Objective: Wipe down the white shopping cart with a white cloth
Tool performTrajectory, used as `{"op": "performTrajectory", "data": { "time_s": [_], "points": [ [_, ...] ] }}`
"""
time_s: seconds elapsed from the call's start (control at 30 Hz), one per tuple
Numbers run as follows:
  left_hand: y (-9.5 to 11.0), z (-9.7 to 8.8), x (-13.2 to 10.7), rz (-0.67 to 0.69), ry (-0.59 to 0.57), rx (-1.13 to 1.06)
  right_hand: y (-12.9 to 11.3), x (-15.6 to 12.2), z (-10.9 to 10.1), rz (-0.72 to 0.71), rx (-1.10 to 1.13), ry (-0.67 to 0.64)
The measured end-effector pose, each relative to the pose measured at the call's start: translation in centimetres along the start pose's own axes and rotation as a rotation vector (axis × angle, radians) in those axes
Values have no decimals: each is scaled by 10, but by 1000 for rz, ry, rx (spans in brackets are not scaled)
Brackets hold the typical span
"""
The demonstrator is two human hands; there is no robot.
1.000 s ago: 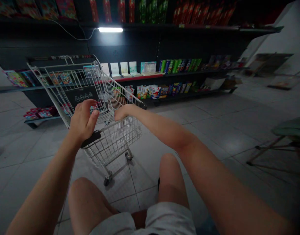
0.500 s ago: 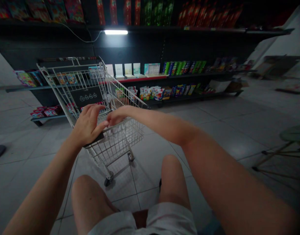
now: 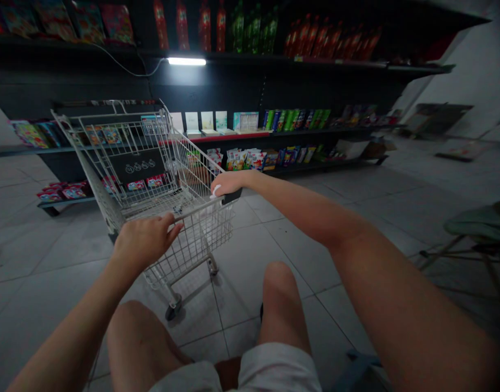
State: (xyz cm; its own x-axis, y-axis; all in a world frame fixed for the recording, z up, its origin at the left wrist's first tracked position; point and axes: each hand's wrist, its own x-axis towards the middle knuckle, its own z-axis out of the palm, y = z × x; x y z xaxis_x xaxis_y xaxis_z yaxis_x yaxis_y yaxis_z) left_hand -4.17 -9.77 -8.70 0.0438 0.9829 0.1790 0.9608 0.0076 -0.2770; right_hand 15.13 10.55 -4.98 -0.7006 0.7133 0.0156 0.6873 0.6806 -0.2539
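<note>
A metal shopping cart (image 3: 193, 231) stands before my knees, its front rim toward me. My left hand (image 3: 146, 237) rests at the rim's left side, fingers curled over the bar. At the right front corner, beside the black corner piece (image 3: 232, 196), my right hand (image 3: 229, 182) is closed around a small white crumpled piece (image 3: 215, 191), like a tissue or thin cloth, and presses it against the rim. Its fingertips are partly hidden. Farther in, a small dark-and-light item (image 3: 177, 209) lies on the cart's wire bottom, too small to name.
Behind the cart run dark shelves (image 3: 217, 81) with bottles, cans, boxes and bagged snacks. A lit tube lamp (image 3: 187, 61) hangs under the upper shelf. To the right stands a folding stool (image 3: 474, 228). A blue object (image 3: 362, 367) is on the tiled floor near my right leg.
My right hand has moved right, from the front rim's middle to its right corner, and the white piece now shows. My left hand has come down and its fingers have curled onto the rim.
</note>
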Motion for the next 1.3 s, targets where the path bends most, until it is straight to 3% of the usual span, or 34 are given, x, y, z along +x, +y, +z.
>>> {"op": "performTrajectory", "data": {
  "time_s": [0.2, 0.3, 0.47, 0.77, 0.9, 1.1, 1.3],
  "points": [
    [-30, 4, -22, -40, 17, 63, -16, 7, 14, -203, -25, -215],
    [-47, 2, -38, -102, 5, 122, -35, 2, 21, -326, -61, -208],
    [-81, 11, -72, -213, 3, 169, -79, -23, 29, -352, -88, -164],
    [-132, 26, -133, -218, 243, 170, -145, -61, 43, -461, -139, -117],
    [-133, 27, -146, -128, 315, 208, -155, -80, 46, -440, -169, -105],
    [-116, 33, -155, -73, 335, 162, -142, -116, 47, -398, -152, -107],
    [-116, 37, -136, -83, 313, 81, -129, -123, 50, -355, -88, -106]
  ]
}}
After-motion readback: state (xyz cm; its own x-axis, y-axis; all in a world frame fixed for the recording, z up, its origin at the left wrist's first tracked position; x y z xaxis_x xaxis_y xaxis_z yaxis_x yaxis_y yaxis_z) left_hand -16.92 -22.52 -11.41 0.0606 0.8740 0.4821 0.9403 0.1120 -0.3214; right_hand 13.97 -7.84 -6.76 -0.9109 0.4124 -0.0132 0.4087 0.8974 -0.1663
